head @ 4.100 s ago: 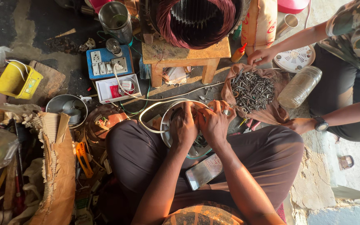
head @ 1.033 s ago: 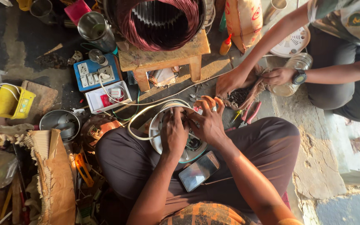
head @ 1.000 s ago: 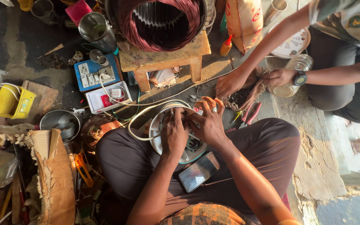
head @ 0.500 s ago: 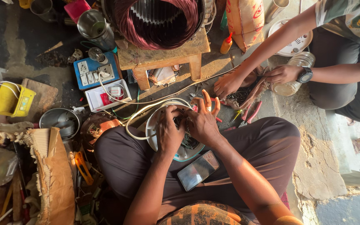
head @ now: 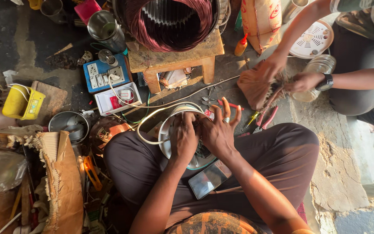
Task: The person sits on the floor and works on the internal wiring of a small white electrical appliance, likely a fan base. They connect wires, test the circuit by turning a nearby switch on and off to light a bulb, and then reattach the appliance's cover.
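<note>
I sit cross-legged with a round white motor housing (head: 166, 134) in my lap. My left hand (head: 183, 138) presses down inside it, fingers curled on its inner parts. My right hand (head: 218, 130) rests on the housing's right side, fingers spread and raised, a ring on one finger. A white cable (head: 152, 116) loops from the housing's left rim. What lies under my palms is hidden. A phone (head: 209, 178) lies on my thigh just below the housing.
A wooden stool (head: 174, 58) carries a large copper-wound stator (head: 169, 19). A blue switch board (head: 104, 73), white box (head: 117, 97), yellow meter (head: 22, 103) and metal pots (head: 70, 125) lie left. Red-handled pliers (head: 267, 119) lie right. Another person's hands (head: 301, 81) hold a brown bag (head: 256, 84).
My right hand has lifted and spread its fingers over the housing. The other person has gathered the brown bag of metal bits up in both hands. The view shifted slightly.
</note>
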